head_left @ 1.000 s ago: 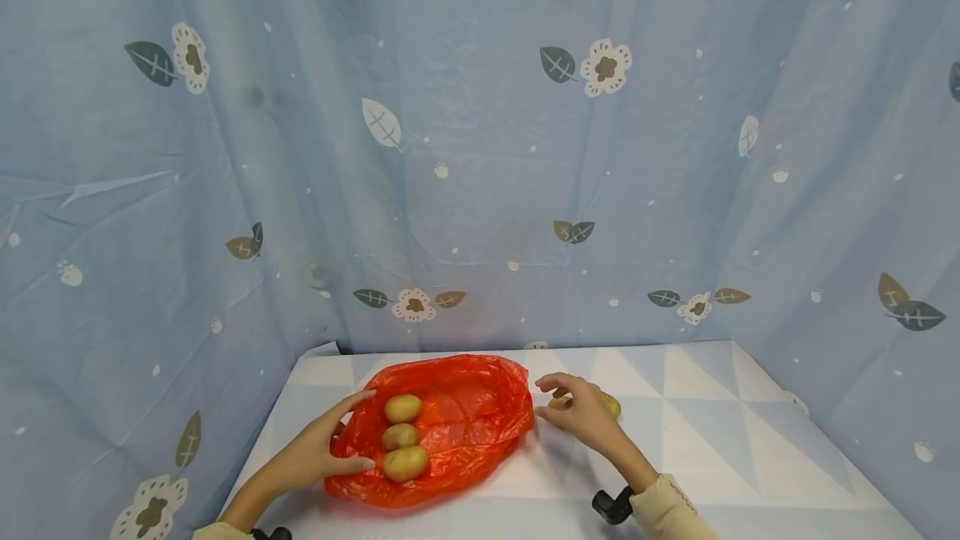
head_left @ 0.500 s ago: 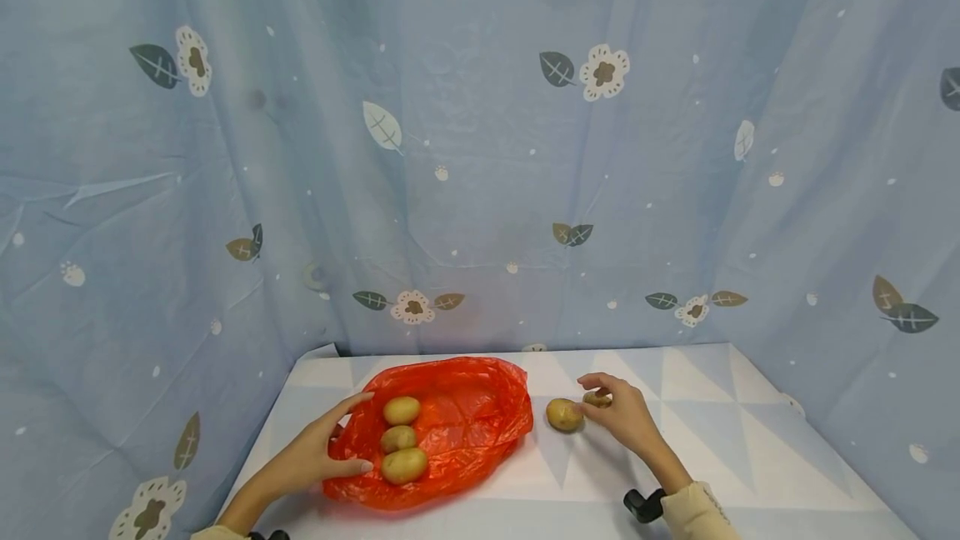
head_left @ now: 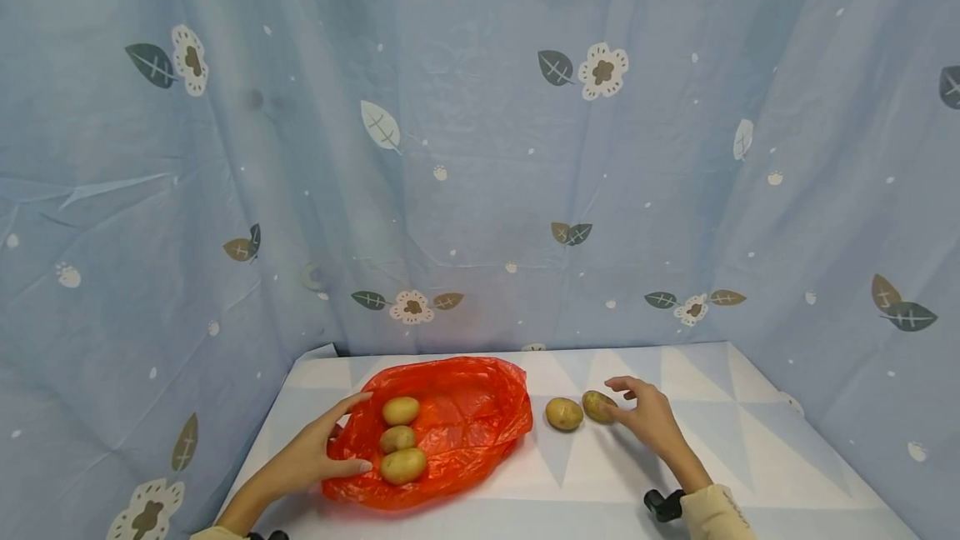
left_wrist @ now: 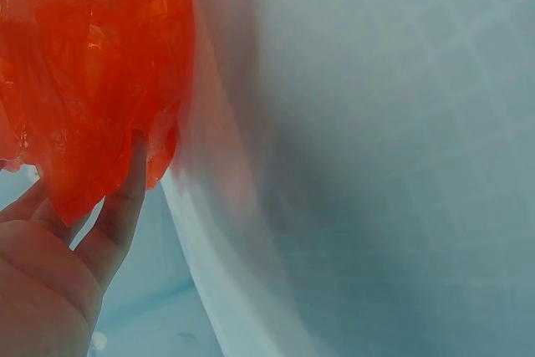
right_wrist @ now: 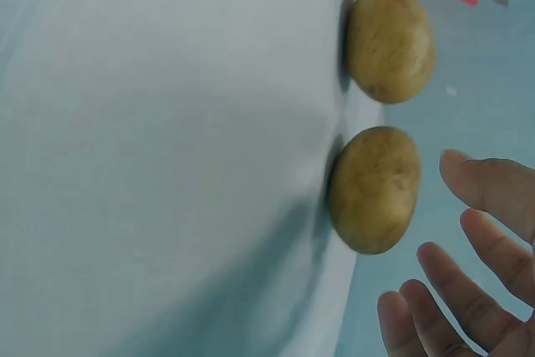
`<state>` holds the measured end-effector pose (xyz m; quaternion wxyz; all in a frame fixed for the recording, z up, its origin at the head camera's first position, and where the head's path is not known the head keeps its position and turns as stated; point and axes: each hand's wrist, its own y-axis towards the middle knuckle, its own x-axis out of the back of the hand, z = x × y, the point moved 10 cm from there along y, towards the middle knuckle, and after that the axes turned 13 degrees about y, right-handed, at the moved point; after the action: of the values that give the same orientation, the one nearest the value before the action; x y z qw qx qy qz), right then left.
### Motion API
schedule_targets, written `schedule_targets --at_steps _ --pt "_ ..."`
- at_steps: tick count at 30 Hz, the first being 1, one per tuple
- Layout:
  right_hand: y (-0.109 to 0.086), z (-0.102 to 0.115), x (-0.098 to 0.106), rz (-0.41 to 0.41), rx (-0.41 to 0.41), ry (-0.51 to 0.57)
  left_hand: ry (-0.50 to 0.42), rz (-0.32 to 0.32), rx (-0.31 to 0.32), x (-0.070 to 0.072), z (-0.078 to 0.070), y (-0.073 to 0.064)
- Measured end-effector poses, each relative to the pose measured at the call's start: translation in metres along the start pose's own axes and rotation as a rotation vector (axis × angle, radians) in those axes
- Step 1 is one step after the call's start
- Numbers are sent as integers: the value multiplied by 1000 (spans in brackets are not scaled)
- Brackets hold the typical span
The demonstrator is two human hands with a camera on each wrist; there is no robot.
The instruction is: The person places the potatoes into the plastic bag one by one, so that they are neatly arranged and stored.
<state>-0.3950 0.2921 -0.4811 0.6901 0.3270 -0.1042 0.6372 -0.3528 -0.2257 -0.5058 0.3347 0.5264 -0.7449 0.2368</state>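
A red plastic bag [head_left: 480,415] lies spread open on the table's left half, with three potatoes in a row inside it, the nearest potato [head_left: 403,467] being the largest. My left hand [head_left: 318,448] holds the bag's left side, thumb toward the near potato; in the left wrist view the fingers and thumb press around the red film [left_wrist: 100,64]. Right of the bag, two more potatoes sit on the table: a left one [head_left: 564,414] and a right one [head_left: 599,407]. My right hand [head_left: 648,417] hovers beside the right potato [right_wrist: 374,190], fingers apart and holding nothing.
The table [head_left: 720,457] wears a white and pale blue triangle-patterned cover. A blue curtain [head_left: 480,148] with leaves and flowers hangs behind it and on both sides. Black wrist devices, such as the right one [head_left: 663,507], sit under the forearms.
My right hand has moved rightward from beside the bag, past the left loose potato to the right one, uncovering both. The left hand and the bag have stayed in place.
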Motion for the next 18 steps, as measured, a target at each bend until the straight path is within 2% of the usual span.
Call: schedule_targets --at_steps 11,18 --pt "3 -25 -9 44 -87 -1 7 -2 9 1 -1 -1" --pt "5 -32 -18 63 -103 27 -2 -1 3 2 -2 -1"
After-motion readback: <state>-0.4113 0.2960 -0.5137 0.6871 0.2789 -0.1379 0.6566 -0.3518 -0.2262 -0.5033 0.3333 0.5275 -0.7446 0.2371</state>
